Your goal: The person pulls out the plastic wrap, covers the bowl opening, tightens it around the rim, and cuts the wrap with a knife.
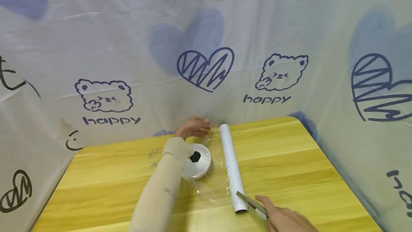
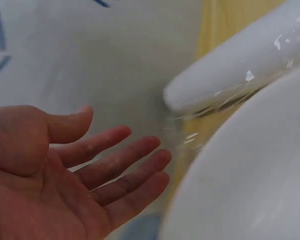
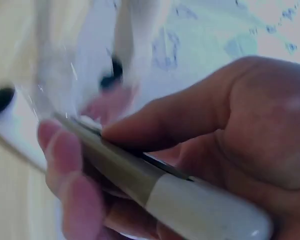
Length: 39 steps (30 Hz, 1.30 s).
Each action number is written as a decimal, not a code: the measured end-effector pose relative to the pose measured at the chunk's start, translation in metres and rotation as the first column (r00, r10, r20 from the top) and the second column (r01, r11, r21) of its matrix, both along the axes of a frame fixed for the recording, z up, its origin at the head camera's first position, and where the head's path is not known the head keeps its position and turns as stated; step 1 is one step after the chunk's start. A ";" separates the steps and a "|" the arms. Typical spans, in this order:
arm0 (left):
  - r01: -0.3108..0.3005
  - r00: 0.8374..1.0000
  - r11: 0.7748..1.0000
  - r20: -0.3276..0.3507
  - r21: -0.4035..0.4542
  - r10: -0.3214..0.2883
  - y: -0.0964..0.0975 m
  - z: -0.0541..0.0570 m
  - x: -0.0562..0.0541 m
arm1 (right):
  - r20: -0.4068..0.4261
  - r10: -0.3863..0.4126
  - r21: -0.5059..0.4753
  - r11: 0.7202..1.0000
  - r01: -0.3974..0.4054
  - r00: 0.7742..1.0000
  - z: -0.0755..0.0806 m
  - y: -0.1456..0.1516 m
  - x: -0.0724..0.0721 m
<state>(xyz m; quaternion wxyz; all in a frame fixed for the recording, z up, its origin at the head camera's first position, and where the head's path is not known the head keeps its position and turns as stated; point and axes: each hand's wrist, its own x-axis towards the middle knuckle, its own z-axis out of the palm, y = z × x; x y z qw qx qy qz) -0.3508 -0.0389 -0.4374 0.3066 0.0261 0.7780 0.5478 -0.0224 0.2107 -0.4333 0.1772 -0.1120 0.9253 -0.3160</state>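
Curled round a utility knife (image 3: pixel 125 162) with a grey-green body and a white end, my right hand (image 1: pixel 288 219) has its thumb along the top. In the head view the knife's tip overlaps the near end of a long white tube (image 1: pixel 232 167) lying lengthwise on the table. Clear plastic film (image 1: pixel 214 185) spreads beside the tube. My left hand (image 2: pixel 65 180) reaches to the table's far edge, fingers extended and palm bare, near the tube's far end. Under that forearm stands a round white object (image 1: pixel 201 165) with a dark centre, partly hidden by the sleeve.
The yellow wood-grain table (image 1: pixel 283 156) has a rounded far right corner. A pale cloth (image 1: pixel 154 92) printed with hearts and bears hangs behind the table and along both sides, close to its edges.
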 end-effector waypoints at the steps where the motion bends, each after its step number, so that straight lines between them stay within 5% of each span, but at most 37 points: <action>1: 0.020 0.999 1.000 -0.033 -0.007 -0.020 -0.007 0.006 0.003 | -0.037 0.004 0.010 1.000 -0.003 0.999 0.008 0.007 -0.003; 5: 0.108 0.982 0.994 -0.156 -0.020 -0.110 -0.038 0.018 0.023 | -0.120 -0.055 -0.025 0.998 0.053 0.991 0.021 0.031 -0.024; 8: 0.175 0.951 0.983 -0.251 -0.053 -0.182 -0.061 0.013 0.041 | -0.088 -0.104 -0.137 0.986 0.091 0.991 0.020 0.048 -0.045; 11: 0.205 0.923 0.977 -0.318 -0.068 -0.215 -0.083 0.002 0.058 | -0.047 -0.127 -0.206 0.972 0.114 0.991 0.015 0.060 -0.066; 15: 0.203 0.920 0.979 -0.337 -0.030 -0.202 -0.111 -0.018 0.080 | -0.078 -0.183 -0.268 0.951 0.157 0.980 0.001 0.065 -0.091; 19: 0.219 0.913 0.975 -0.359 0.032 -0.194 -0.127 -0.043 0.102 | -0.140 -0.320 -0.429 0.873 0.234 0.937 -0.023 0.065 -0.114; 22: 0.228 0.911 0.967 -0.375 0.115 -0.170 -0.130 -0.061 0.112 | -0.112 -0.449 -0.571 0.760 0.312 0.887 -0.037 0.066 -0.128; 24: 0.223 0.913 0.958 -0.383 0.177 -0.142 -0.131 -0.070 0.117 | -0.035 -0.505 -0.670 0.653 0.355 0.862 -0.044 0.067 -0.137; 30: 0.236 0.921 0.910 -0.378 0.342 -0.096 -0.125 -0.090 0.120 | 0.348 -0.460 -0.852 0.209 0.481 0.817 -0.066 0.084 -0.156; 32: 0.245 0.927 0.892 -0.362 0.380 -0.101 -0.123 -0.094 0.119 | 0.435 -0.424 -0.853 0.087 0.514 0.794 -0.073 0.091 -0.158; 35: 0.246 0.937 0.864 -0.335 0.439 -0.096 -0.122 -0.097 0.116 | 0.491 -0.366 -0.851 -0.007 0.525 0.791 -0.082 0.098 -0.162; 39: 0.227 0.954 0.816 -0.289 0.532 -0.077 -0.132 -0.102 0.115 | 0.503 -0.282 -0.860 -0.072 0.505 0.817 -0.092 0.096 -0.171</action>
